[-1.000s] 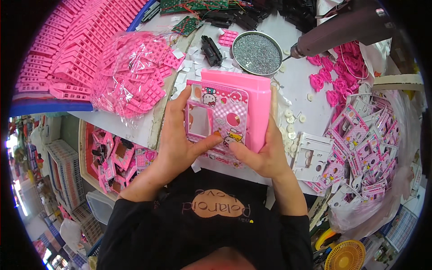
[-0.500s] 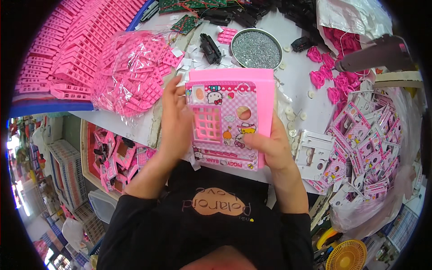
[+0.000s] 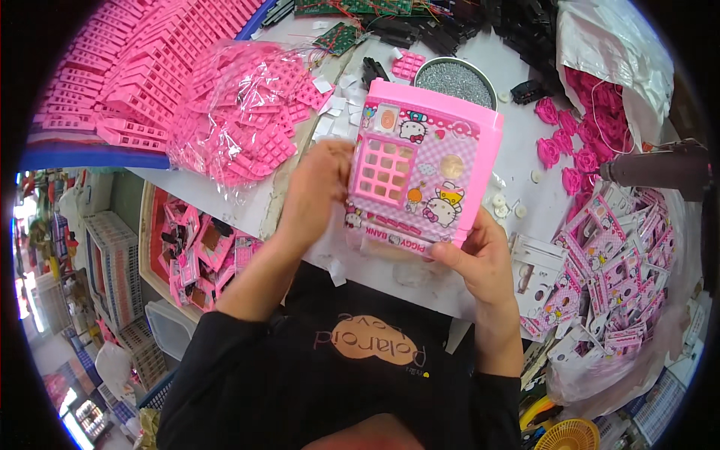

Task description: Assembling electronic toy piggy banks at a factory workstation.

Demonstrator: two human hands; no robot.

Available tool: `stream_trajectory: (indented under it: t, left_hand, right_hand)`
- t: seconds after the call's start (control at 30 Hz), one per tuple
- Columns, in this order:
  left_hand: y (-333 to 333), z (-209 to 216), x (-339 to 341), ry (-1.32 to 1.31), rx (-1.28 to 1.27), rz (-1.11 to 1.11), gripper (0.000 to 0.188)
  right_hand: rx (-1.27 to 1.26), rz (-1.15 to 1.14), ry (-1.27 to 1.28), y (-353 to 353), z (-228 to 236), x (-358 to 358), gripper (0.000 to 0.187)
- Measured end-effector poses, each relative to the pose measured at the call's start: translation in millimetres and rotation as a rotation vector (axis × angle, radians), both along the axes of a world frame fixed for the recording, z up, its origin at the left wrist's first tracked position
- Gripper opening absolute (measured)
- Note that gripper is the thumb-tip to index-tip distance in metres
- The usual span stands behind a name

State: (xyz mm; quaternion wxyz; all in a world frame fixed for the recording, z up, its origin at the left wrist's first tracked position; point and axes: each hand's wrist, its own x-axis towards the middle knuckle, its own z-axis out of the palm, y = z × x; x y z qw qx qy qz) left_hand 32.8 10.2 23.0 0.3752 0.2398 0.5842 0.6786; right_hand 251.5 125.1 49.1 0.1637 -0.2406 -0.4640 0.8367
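A pink plastic toy panel (image 3: pixel 424 169) is held up over the worktable. A printed sheet with cartoon cats covers its face, with a square grid of holes on the left and a round hole on the right. My right hand (image 3: pixel 484 262) grips the lower right corner, thumb on the face and fingers behind. At the left edge, my left hand (image 3: pixel 319 187) has its fingers curled against the panel beside the grid; the fingertips are partly hidden. The printed sheet lies within the panel's raised pink rim.
A round tin of small screws (image 3: pixel 456 81) stands behind the panel. To the left are bagged pink keypads (image 3: pixel 240 112) and a blue-edged tray (image 3: pixel 97 160) of pink parts. Pink rose-shaped pieces (image 3: pixel 562 142) and a bag of printed panels (image 3: pixel 615 262) lie right.
The panel has moved up and right and turned slightly clockwise. Its printed sheet, offset from the pink part before, now sits inside the rim. Both hands have moved with it.
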Motion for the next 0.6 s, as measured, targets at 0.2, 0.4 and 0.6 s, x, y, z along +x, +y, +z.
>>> stream_trajectory:
  t: [0.2,0.4,0.6]
  left_hand:
    - [-17.5,-10.3,17.0,0.361,-0.05,-0.002,0.029]
    - [-6.0,13.9,-8.7,0.482,-0.143,-0.142,0.024]
    - [13.3,32.4,-22.0,0.02,0.287,-0.185,0.031]
  right_hand:
    - [-0.046,-0.044,-0.006,-11.5,-10.4,-1.0,0.048]
    - [-0.017,0.014,-0.03,-9.0,-16.7,8.2,0.046]
    - [0.309,-0.043,-0.146,-2.7,-7.6,6.6,0.035]
